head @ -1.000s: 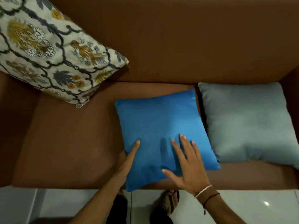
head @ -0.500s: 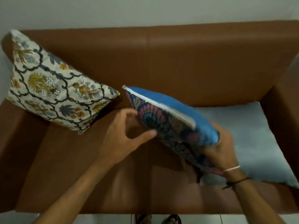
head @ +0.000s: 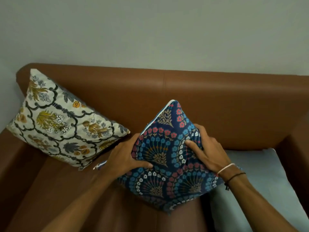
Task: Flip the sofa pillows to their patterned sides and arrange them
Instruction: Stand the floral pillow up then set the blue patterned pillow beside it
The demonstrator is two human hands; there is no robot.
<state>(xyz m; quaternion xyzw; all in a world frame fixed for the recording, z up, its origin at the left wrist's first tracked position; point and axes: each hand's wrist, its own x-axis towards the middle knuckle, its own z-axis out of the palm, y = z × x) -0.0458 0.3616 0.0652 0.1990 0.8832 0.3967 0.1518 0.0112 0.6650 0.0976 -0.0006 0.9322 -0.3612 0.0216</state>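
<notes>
A dark blue pillow (head: pixel 168 164) with a red, blue and white floral pattern faces me, standing on one corner at the middle of the brown sofa (head: pixel 217 104). My left hand (head: pixel 123 156) grips its left edge and my right hand (head: pixel 207 149) presses and grips its right side. A cream pillow (head: pixel 61 124) with a yellow and grey floral pattern leans against the backrest at the sofa's left end, pattern outward. A plain pale blue pillow (head: pixel 260 186) lies flat on the seat at the right, partly behind my right forearm.
The sofa's armrests rise at the far left (head: pixel 10 158) and far right (head: pixel 299 144). A grey wall (head: pixel 150 30) stands behind the backrest. Bare brown seat (head: pixel 63 195) shows between the cream pillow and my left arm.
The blue pillow went from lying plain side up on the seat to being lifted and turned; now its patterned side faces me, held by both hands. My view has tilted upward.
</notes>
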